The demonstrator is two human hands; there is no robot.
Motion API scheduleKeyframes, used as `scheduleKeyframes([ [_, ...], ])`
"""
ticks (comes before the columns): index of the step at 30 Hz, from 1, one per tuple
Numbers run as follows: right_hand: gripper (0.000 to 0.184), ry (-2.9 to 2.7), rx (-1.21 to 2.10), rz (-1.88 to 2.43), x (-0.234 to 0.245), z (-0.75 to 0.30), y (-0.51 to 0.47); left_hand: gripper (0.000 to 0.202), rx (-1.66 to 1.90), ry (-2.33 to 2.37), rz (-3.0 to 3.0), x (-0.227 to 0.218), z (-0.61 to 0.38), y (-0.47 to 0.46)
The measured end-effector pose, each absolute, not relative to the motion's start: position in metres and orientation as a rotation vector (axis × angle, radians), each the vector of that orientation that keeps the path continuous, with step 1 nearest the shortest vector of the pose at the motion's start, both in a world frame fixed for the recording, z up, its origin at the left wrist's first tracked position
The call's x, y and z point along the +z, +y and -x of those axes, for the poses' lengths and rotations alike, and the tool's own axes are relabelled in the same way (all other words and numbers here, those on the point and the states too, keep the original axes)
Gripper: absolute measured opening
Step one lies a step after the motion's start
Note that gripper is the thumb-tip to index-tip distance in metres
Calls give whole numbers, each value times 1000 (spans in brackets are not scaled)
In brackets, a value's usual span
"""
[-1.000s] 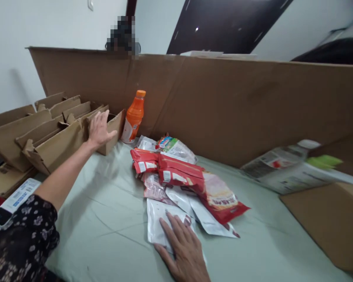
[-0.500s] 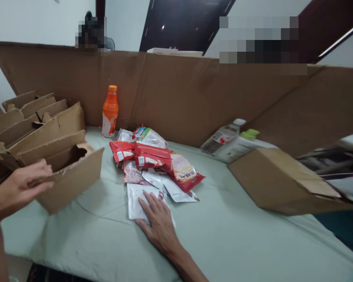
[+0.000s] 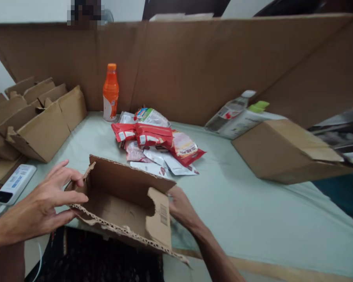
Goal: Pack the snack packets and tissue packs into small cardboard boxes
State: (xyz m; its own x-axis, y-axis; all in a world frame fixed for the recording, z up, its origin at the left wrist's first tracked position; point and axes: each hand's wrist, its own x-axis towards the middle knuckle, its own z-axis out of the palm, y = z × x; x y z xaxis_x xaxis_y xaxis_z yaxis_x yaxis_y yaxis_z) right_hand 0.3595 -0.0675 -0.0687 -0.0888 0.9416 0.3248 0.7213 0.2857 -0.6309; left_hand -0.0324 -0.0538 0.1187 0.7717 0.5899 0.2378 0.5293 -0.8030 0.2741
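An open-topped cardboard box (image 3: 117,176) with torn edges is tilted toward me at the table's near edge. My left hand (image 3: 54,196) grips its left end, with thumb and fingers around the rough rim. At the right end is my right hand (image 3: 182,205), holding the box by its far corner; some of its fingers are hidden behind the cardboard. Just beyond the box lies a white pouch (image 3: 149,168), partly covered from view by the box wall. Red snack packets (image 3: 154,134) and other pouches are heaped behind it.
Several cardboard boxes (image 3: 44,133) stand at the left, with a white power bank (image 3: 14,184) and cable nearby. An orange bottle (image 3: 111,94) stands against the cardboard wall (image 3: 194,66). A clear bottle (image 3: 230,109) leans behind a tipped box (image 3: 270,152) at the right.
The box has come from the left stack to the table's near edge in front of me. My right hand has left the white pouch and taken the box's right end.
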Motion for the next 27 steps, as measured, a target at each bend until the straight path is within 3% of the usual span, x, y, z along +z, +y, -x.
scheduleKeyframes([
  [5,55,-1487,895,1163,-33,-361,-113,20,444,922,-2735,114,32,-60],
  [10,59,-1434,1037,1265,-19,-318,-118,22,535,873,-2816,106,37,-62],
  [18,58,-1525,961,1285,1,-293,-49,23,758,956,-2921,97,54,-49],
  [27,48,-1572,546,1532,-14,-366,-18,33,825,937,-2756,85,56,-54],
])
